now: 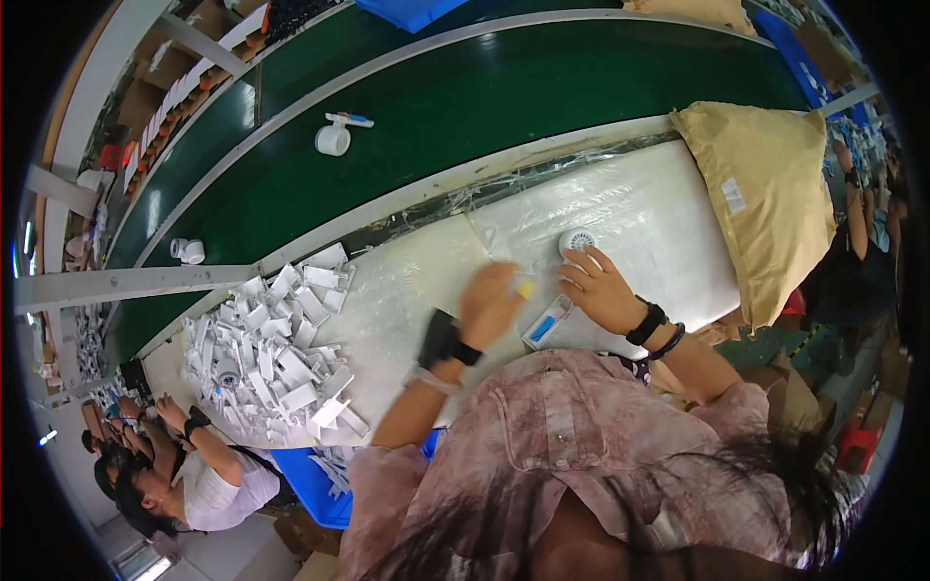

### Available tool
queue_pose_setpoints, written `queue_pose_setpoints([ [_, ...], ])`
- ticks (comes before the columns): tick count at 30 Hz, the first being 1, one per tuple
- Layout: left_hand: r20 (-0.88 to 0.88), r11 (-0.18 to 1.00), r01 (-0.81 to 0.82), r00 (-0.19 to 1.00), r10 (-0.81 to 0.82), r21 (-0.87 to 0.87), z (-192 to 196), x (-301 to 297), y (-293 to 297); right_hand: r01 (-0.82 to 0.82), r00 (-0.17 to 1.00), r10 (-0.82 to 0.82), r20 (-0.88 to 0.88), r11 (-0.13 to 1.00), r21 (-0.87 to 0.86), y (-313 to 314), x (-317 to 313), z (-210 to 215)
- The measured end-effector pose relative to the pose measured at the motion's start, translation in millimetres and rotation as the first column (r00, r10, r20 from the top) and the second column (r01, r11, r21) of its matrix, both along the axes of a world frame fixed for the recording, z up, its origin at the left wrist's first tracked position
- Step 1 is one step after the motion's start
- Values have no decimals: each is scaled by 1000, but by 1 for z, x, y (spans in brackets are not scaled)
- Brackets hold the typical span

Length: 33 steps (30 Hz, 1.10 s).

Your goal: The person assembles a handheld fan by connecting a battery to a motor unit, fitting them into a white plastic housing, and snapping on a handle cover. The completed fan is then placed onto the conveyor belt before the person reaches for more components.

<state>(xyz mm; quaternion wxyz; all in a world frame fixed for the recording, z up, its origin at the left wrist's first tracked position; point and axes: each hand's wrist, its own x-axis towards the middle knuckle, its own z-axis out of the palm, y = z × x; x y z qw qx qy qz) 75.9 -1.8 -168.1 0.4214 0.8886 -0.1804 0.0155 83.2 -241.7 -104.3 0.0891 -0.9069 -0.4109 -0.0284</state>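
Note:
A white device with a round slotted head [578,238] lies on the plastic-covered worktop in front of me. My right hand [603,294] rests over its middle, fingers curled onto it. Toward me a white end with a blue strip [548,325] shows; the hand hides how it joins the head. Just left of it, my left hand [489,306] is raised and smeared by motion. At its fingertips shows a small yellow thing [526,289], too blurred to name the kind.
Many white plastic parts [281,349] are heaped at the left. A large brown paper bag [765,203] lies at the right. Beyond the worktop runs a green conveyor belt [484,107] carrying a white round-headed device [333,138]. A blue bin [315,489] stands below left; other people sit left and right.

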Motion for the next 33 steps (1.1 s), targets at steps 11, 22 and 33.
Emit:
queue_pose_setpoints([
  [11, -168, 943, 117, 984, -67, 311, 9, -45, -59, -386, 922, 388, 15, 920, -68, -5, 10, -13],
  [22, -468, 996, -80, 879, 85, 31, 39, -58, -26, -196, 950, 217, -226, 974, 112, 6, -18, -19],
  [33, -570, 664, -446, 821, 36, -600, 68, -79, -3, 475, 813, -23, -582, 604, 640, 60, -54, 30],
])
